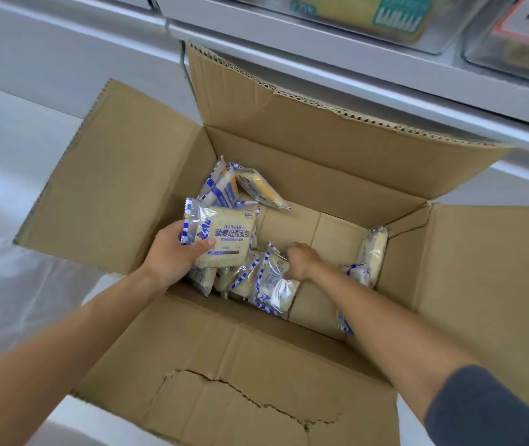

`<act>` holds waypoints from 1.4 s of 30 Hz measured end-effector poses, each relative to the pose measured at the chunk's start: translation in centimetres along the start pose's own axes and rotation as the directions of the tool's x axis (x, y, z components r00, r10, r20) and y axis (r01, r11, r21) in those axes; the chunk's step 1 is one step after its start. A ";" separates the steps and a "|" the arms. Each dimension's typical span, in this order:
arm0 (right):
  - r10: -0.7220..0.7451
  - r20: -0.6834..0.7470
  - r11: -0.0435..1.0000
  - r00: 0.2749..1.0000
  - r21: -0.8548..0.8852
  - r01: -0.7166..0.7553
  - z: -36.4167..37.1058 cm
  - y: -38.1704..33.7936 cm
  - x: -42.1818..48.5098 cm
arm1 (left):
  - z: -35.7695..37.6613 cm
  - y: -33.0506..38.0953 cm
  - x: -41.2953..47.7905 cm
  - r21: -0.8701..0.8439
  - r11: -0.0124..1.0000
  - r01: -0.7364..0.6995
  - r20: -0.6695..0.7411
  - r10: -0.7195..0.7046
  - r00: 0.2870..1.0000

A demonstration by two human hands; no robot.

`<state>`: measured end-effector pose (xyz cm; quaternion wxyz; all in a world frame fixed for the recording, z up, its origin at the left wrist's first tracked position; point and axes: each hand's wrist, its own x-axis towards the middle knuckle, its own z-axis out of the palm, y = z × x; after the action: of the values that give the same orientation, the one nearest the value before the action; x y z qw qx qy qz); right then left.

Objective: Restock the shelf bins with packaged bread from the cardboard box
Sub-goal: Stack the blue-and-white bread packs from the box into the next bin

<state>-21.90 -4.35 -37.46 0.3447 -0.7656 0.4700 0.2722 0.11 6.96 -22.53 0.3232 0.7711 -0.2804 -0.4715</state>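
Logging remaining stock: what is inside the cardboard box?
Bread packets lie along the cardboard box's left side and right wall, with bare floor between. The left hand holds one packet, the right hand grips a second packet. The right forearm covers part of the near corner.

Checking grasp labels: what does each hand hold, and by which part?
Left hand holds a bread packet by one side edge; right hand grips a second packet by its top edge.

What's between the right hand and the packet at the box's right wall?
Head view: only bare box floor between right hand and that packet.
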 end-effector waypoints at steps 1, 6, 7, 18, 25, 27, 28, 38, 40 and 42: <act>0.019 0.015 0.999 1.000 0.042 -0.019 0.2 0.1 -0.2 | 0.0 -0.1 0.1 0.007 1.000 0.001 0.000 -0.001 1.000; 0.040 -0.082 0.947 0.996 0.321 -0.012 -4.5 2.2 -3.7 | 0.7 0.8 0.1 0.043 0.998 -0.043 -0.008 0.043 0.999; 0.037 -0.151 0.933 0.988 0.360 0.020 -6.3 2.7 -5.0 | 0.8 1.2 0.0 0.049 0.997 -0.056 -0.020 0.057 0.998; 0.000 -0.320 0.278 0.947 0.910 0.307 -16.1 -0.8 -20.7 | 5.5 13.3 -5.6 -0.120 0.983 -0.136 0.258 0.163 0.952; 0.132 -0.651 0.343 0.748 0.738 0.581 -23.2 0.8 -31.2 | 8.2 25.2 -10.0 -0.070 0.807 -0.587 0.117 0.591 0.799; 0.167 -0.771 0.476 0.615 0.609 0.634 -26.0 1.7 -33.7 | 9.1 29.2 -10.3 -0.045 0.723 -0.690 0.026 0.691 0.722; 0.194 -0.825 0.523 0.531 0.545 0.655 -27.6 2.3 -34.4 | 9.7 31.2 -10.1 -0.020 0.672 -0.740 0.003 0.740 0.673; 0.335 -0.897 0.653 0.288 0.441 0.615 -37.4 6.6 -31.9 | 15.5 42.9 -2.7 0.205 0.540 -0.817 -0.026 0.837 0.547; 0.388 -0.861 0.644 0.329 0.509 0.571 -38.4 7.4 -31.3 | 15.9 43.2 -1.8 0.257 0.537 -0.803 -0.043 0.837 0.546; 0.421 -0.853 0.650 0.307 0.520 0.554 -39.3 7.8 -31.6 | 15.9 43.4 -1.3 0.213 0.507 -0.835 -0.055 0.860 0.508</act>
<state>-38.31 -20.86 7.94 0.2945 -0.5697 0.6046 -0.4724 -20.40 -23.33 5.80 0.4710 0.5912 -0.6328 -0.1677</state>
